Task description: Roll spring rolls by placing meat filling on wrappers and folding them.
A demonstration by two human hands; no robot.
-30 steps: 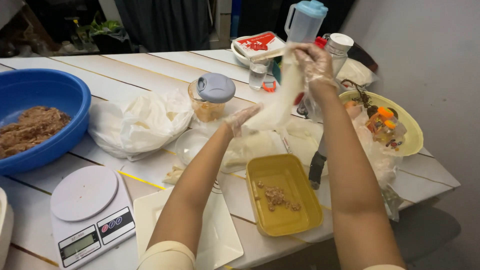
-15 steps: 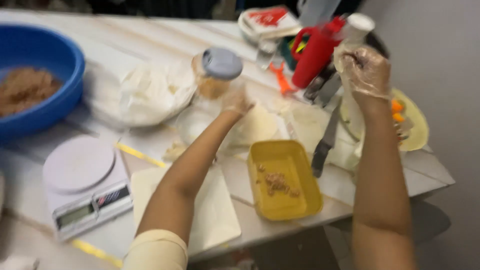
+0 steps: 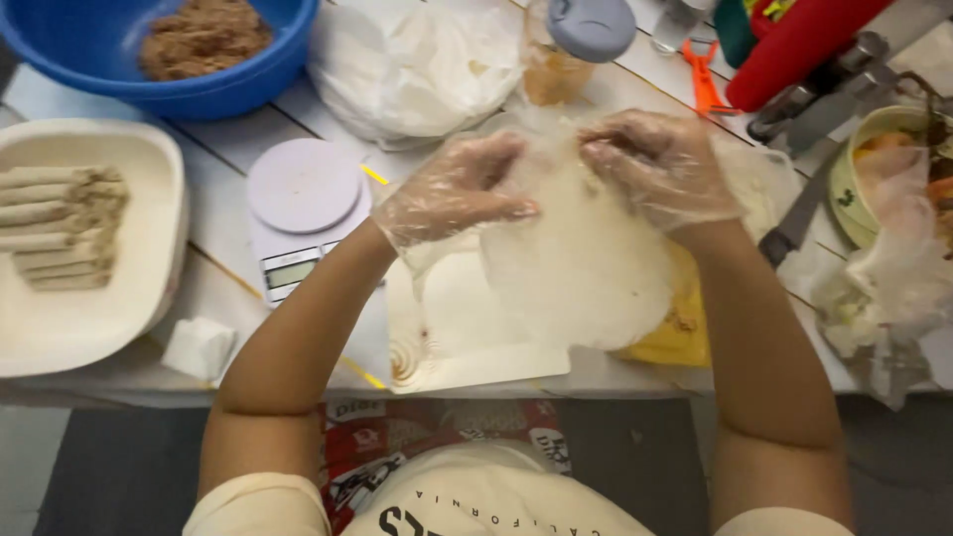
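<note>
The wrapper sheet (image 3: 581, 268) hangs over the tray (image 3: 476, 337) at the table's (image 3: 238, 278) near edge. I see left hand (image 3: 462, 189) and right hand (image 3: 660, 169), both gloved, pinching its top edge.

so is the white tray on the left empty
No, the white tray holds a stack of rolled wrappers along its left side.
</note>
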